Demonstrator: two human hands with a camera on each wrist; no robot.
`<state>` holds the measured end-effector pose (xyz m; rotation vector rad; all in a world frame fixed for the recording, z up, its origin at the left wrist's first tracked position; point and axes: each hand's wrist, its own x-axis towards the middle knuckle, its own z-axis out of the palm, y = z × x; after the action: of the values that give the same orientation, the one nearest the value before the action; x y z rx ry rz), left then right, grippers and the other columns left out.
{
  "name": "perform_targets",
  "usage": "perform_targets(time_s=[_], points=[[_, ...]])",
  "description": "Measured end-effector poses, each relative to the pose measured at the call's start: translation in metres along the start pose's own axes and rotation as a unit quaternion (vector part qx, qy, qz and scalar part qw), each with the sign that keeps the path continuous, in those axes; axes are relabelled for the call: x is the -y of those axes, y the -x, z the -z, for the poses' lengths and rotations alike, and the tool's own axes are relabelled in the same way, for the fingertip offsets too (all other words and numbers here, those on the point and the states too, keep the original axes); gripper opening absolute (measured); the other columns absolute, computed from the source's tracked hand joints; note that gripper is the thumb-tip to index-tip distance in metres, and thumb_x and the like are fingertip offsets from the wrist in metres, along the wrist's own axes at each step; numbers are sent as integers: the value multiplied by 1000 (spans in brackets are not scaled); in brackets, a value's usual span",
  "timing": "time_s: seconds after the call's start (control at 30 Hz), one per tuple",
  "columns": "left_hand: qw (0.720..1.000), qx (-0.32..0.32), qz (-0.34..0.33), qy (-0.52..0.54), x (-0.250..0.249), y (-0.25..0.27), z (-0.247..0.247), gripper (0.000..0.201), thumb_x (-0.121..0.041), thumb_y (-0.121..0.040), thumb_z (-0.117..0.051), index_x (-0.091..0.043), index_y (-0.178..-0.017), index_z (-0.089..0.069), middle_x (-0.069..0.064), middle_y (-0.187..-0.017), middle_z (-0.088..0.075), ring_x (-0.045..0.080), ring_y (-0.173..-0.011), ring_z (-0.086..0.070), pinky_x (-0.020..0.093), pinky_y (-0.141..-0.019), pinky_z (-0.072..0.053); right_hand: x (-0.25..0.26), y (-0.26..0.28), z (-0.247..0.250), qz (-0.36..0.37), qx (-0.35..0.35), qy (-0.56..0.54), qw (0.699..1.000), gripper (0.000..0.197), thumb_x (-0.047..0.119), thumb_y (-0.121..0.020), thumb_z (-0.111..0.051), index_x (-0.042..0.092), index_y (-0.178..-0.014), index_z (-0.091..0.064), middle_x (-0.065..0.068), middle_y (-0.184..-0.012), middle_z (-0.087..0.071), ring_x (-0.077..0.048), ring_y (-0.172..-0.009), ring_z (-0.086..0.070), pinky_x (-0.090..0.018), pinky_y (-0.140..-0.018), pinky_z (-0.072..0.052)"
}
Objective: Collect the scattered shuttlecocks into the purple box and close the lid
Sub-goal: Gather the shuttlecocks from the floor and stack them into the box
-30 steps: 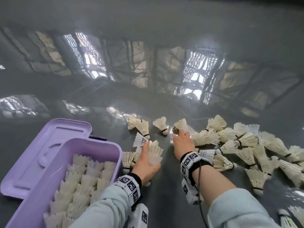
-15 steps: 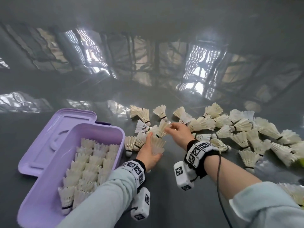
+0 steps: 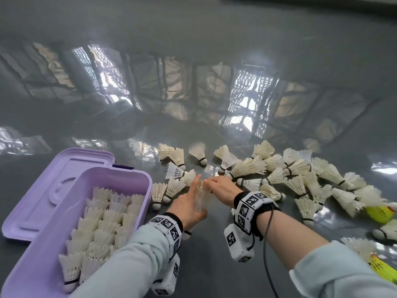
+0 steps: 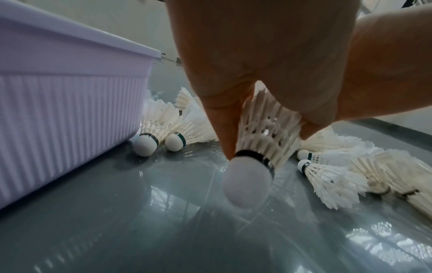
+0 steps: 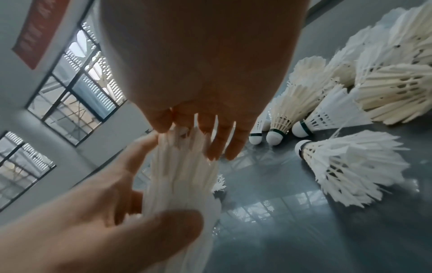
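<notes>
Head view: midway through collecting, the left hand [image 3: 189, 206] grips a nested stack of shuttlecocks [image 3: 202, 198] held cork-down, while the right hand [image 3: 223, 188] pinches the feathered top, apparently seating another onto it. Next, the stack should go left into the purple box [image 3: 120, 179], open and already well filled with upright white shuttlecocks. Many loose shuttlecocks [image 3: 300, 179] lie on the grey floor [image 3: 214, 265], right and far.

At lower left of the head view we see the purple box [image 3: 120, 179], lid [image 3: 55, 186] swung open flat behind it, white shuttlecocks [image 3: 103, 224] packed upright inside. More white shuttlecocks [image 3: 300, 175] lie scattered across the centre and right, with a stacked few [image 4: 264, 140] held mid-frame.
</notes>
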<state>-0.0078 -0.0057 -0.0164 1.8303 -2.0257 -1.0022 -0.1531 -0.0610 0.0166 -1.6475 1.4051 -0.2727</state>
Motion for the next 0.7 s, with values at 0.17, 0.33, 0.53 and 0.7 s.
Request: perform_targets(time_s=[0.17, 0.33, 0.53, 0.7], points=[[999, -1, 46, -22, 13, 1, -7, 100, -34, -76, -63, -38, -144, 10, 12, -109, -64, 32, -91, -64, 34, -83, -49, -27, -10, 37, -110, -206, 35, 972, 28, 23, -93, -46, 5, -99, -67, -15, -107, -65, -30, -97, -59, -31, -79, -43], [998, -12, 60, -20, 23, 4, -15, 98, -36, -80, -60, -37, -146, 13, 12, -100, -65, 33, -87, -64, 34, -79, -49, -67, -10, 64, -315, -157, 95, 931, 39, 22, -95, -42, 0, -126, -54, -16, -131, -54, -33, -122, -51, -38, -104, -40], [997, -21, 66, 24, 16, -1, -23, 96, -34, -82, -59, -39, -147, 12, 11, -105, -64, 34, -93, -63, 38, -85, -49, -88, -22, 53, -294, -204, -90, 930, 37, 15, -89, -50, -1, -121, -60, -21, -123, -60, -31, -102, -61, -32, -84, -54], [998, -25, 53, 36, 24, -5, -28, 94, -39, -86, -55, -42, -144, 19, 7, -121, -60, 32, -104, -61, 38, -91, -47, -54, -15, 39, -137, -395, -68, 906, 17, 11, -85, -55, 12, -101, -62, -6, -99, -66, -25, -95, -60, -34, -90, -45]])
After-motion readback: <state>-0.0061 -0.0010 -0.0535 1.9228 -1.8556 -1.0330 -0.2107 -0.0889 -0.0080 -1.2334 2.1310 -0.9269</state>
